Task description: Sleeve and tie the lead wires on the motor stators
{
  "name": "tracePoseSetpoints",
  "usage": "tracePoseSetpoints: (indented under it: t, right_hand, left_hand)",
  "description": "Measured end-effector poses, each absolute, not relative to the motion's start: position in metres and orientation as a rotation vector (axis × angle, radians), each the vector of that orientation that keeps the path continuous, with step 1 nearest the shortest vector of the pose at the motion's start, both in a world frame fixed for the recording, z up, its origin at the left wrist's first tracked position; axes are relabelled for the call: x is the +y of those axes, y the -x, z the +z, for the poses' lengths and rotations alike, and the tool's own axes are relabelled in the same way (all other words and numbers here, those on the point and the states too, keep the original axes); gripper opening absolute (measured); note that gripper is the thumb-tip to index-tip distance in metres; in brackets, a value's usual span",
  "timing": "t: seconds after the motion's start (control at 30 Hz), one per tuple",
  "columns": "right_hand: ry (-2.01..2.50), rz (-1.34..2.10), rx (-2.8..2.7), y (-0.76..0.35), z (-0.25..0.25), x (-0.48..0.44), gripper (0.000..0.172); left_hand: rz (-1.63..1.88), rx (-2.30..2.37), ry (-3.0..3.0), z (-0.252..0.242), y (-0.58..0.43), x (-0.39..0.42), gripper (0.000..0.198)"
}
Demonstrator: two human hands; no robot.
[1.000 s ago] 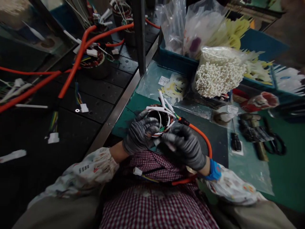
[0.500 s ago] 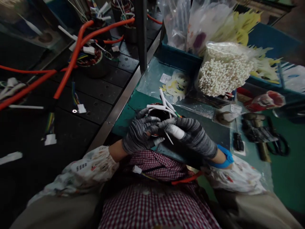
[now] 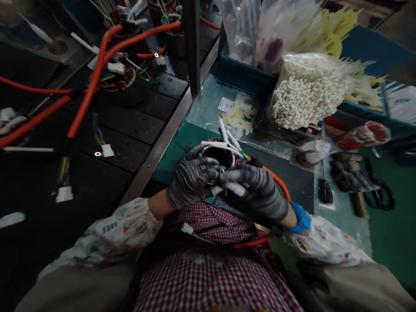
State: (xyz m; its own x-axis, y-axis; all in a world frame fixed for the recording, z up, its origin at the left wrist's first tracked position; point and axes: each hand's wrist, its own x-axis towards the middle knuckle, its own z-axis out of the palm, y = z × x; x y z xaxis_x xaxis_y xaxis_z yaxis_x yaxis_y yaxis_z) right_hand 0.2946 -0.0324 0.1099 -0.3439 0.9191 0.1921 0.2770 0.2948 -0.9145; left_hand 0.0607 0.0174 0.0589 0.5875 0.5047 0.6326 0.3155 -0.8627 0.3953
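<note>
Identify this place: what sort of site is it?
Probably a factory line assembling electric motors: wound stators with orange-sleeved leads sit on a black perforated bench, and bagged white small parts fill a blue crate.

The left glove (image 3: 191, 180) and right glove (image 3: 260, 190) are gray, rough and matt. The orange wire (image 3: 276, 178) is smooth, shiny plastic. The bag (image 3: 240, 30) is thin, clear plastic. The bench edge (image 3: 159, 149) is dull metal. The sleeve (image 3: 126, 219) is soft cloth.

Bagged cable ties (image 3: 307, 93), blue crate (image 3: 243, 80)
</note>
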Motion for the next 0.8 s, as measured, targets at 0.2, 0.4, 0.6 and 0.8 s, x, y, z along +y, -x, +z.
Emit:
tracePoseSetpoints:
  t: [0.2, 0.4, 0.6, 0.8]
  right_hand:
    - [1.161, 0.867, -1.94, -0.307, 0.094, -0.041, 0.017]
    - [0.871, 0.783, -2.196, -0.284, 0.113, -0.028, 0.022]
    - [1.265, 0.407, -2.043, -0.261, 0.119, 0.008, 0.023]
    - [1.551, 0.216, -1.79, -0.296, 0.12, -0.004, 0.046]
  left_hand:
    - [1.094, 0.68, -2.58, 0.062, -0.059, 0.017, 0.018]
    - [1.07, 0.705, -2.596, 0.06, -0.06, 0.016, 0.02]
    - [1.04, 0.634, -2.677, 0.059, -0.058, 0.022, 0.02]
    - [0.969, 0.598, -2.872, 0.074, -0.033, 0.029, 0.026]
